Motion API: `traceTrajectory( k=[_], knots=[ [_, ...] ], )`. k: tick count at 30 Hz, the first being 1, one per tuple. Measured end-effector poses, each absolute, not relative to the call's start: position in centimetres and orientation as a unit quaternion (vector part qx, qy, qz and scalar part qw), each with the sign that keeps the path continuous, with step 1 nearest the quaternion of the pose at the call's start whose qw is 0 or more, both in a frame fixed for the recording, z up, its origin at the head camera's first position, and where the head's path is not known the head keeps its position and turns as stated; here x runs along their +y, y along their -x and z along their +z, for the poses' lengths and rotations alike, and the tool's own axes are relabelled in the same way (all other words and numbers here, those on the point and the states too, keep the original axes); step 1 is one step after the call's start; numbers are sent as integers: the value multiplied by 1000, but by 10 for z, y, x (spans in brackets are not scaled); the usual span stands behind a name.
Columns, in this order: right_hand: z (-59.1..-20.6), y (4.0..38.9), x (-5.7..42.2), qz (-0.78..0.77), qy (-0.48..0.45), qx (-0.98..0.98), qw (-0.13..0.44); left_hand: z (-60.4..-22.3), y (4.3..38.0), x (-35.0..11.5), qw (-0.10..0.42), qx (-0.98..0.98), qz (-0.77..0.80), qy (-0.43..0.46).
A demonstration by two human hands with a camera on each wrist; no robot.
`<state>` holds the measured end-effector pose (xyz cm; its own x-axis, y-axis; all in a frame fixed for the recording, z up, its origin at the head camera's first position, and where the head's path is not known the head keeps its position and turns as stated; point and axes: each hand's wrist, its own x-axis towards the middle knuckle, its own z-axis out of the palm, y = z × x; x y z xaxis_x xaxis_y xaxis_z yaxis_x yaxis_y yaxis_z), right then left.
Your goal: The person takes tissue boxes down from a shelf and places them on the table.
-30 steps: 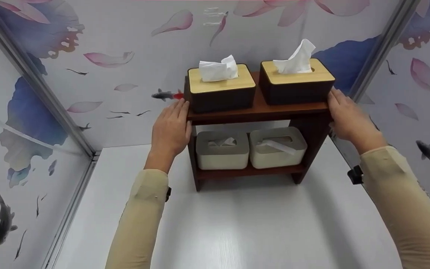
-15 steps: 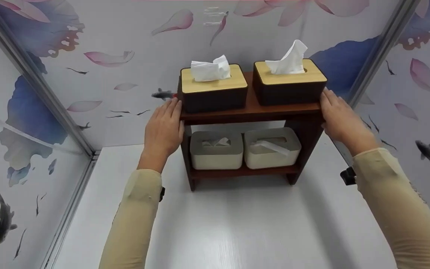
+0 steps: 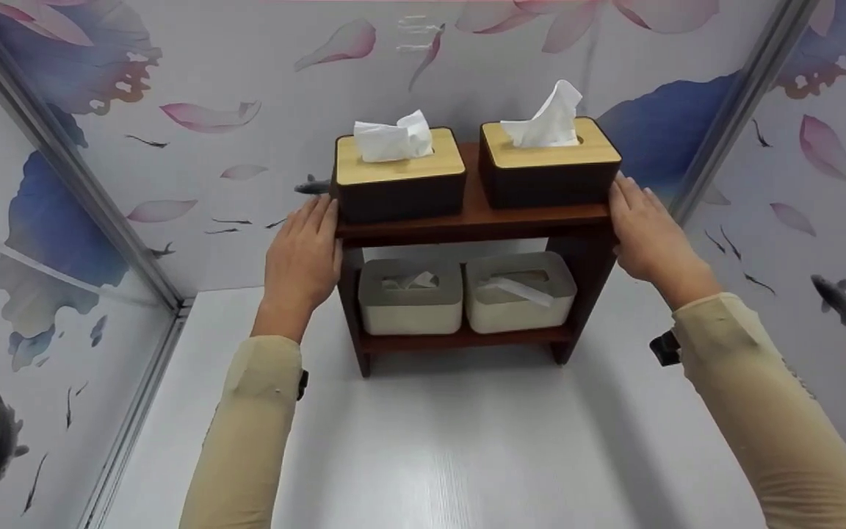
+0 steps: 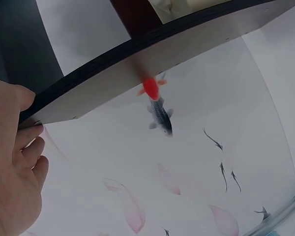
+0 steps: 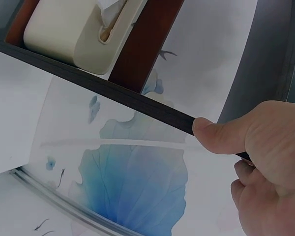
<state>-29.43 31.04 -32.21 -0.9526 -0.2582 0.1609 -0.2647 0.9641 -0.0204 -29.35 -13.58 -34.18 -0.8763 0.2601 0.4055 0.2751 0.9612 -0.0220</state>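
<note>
Smooth panels (image 3: pixel 239 158) printed with petals and fish bordered the glossy white worktop (image 3: pixel 430 455). Near its back edge stood a reddish-brown wooden shelf (image 3: pixel 474 229), its side edges grasped by the fingers (image 3: pixel 316 213) of the left hand (image 3: pixel 298 257) and right hand (image 3: pixel 651 235). Black tissue boxes (image 3: pixel 401 198) with flat wooden lids (image 3: pixel 448 158) topped it; rounded cream boxes (image 3: pixel 412 314) sat below.

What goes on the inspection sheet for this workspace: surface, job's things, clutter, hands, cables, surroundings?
Surface: white surface, glossy toward the front.
Job's things: shelf, upright; left black box and right black box on top, left cream box and right cream box below; tissue shows in each.
Clutter: nothing seen.
Hands: left hand grips the shelf's left side, right hand its right.
Cables: nothing seen.
Surroundings: walls printed with fish and petals.
</note>
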Motion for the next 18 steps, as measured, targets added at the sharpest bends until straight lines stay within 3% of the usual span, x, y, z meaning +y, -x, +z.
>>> traceTrajectory(
  k=[18],
  knots=[
    [-325,297,284,18,-148,-984,103,-342,292,-160,196,-973,-23,120]
  ],
)
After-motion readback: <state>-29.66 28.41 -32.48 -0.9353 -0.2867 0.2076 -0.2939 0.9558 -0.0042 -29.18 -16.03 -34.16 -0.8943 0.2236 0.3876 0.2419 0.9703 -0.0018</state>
